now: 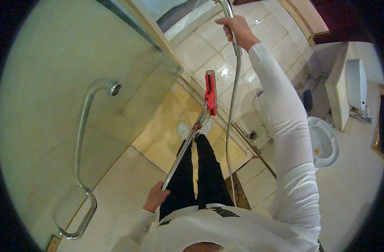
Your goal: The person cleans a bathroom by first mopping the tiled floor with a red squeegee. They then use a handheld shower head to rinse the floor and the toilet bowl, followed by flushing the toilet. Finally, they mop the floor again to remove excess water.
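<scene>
My left hand [156, 197], low near my hip, is closed round the metal pole of a sponge mop [179, 161]. The pole slants up and away to a red mop head [210, 94], which is tilted beside my white shoes at the raised sill. My right arm is stretched forward, and my right hand [239, 31] grips a chrome handheld shower head [226, 9] whose top is cut off by the upper edge. From its lower end a metal hose [232, 103] hangs down past my right leg.
A glass panel [45, 92] with a long bent metal handle [82, 138] stands at my left. Wet tiles [221, 67] shine beyond the sill [188, 82]. On the right are a toilet [332, 145], a washbasin [356, 84] and a floor drain [253, 135].
</scene>
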`<state>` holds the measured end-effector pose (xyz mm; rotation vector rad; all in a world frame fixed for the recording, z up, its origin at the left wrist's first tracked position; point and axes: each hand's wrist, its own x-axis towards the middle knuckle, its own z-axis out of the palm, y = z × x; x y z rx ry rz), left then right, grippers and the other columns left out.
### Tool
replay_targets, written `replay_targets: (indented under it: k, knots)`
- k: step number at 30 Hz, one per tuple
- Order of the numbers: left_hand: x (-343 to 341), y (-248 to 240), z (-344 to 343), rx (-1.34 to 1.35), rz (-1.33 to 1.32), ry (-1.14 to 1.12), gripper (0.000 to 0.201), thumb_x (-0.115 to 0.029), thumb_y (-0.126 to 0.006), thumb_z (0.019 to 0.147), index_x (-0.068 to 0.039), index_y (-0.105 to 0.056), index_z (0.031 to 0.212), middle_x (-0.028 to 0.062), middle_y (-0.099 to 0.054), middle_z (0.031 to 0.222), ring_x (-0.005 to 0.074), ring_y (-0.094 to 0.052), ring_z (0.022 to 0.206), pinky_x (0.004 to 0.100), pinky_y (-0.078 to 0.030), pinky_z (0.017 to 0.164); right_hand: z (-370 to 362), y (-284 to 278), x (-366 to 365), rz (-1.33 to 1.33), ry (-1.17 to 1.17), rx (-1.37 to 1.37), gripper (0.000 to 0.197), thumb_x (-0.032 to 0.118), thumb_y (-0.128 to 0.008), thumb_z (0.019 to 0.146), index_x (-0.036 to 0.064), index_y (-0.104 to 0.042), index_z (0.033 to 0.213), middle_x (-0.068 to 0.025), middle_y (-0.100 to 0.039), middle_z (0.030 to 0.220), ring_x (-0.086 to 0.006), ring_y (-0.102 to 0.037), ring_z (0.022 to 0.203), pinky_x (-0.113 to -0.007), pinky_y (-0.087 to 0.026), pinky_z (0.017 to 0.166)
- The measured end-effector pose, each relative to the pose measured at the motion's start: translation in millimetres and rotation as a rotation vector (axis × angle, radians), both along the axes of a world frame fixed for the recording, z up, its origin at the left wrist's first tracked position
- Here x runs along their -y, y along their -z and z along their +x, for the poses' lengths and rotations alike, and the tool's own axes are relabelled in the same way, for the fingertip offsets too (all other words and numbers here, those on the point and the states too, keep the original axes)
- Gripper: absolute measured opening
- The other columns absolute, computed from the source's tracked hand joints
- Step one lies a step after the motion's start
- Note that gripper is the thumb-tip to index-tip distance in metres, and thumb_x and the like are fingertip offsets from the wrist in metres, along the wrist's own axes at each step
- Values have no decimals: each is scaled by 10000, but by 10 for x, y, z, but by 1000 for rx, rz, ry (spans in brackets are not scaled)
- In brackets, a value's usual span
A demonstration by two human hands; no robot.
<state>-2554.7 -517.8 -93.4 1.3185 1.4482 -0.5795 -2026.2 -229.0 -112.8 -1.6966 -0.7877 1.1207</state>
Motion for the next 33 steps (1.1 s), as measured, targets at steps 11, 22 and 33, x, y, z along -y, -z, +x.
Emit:
replay_targets:
  k: [11,22,33]
  knots:
    - [192,61,162,-80,-64,-177,281,-207,-648,725,-5,-542,889,201,-604,811,348,-589,763,418,-458,680,329,432,-337,-54,3,228,296,216,-681,763,72,-475,606,-26,-448,504,-124,-411,393,-292,-347,380]
    - [305,161,313,-40,-111,-412,208,-149,-646,742,-19,-494,799,114,-524,658,224,-499,593,362,-413,564,637,1134,473,-454,13,255,290,220,-687,731,68,-480,596,-40,-449,498,-137,-411,378,-312,-345,371]
    - [331,243,277,-47,-133,-459,198,-147,-661,743,-35,-503,787,63,-505,629,166,-489,569,327,-395,523,403,1358,631,-372,-107,149,238,214,-685,747,32,-557,662,-47,-496,534,-143,-435,390,-287,-347,376]
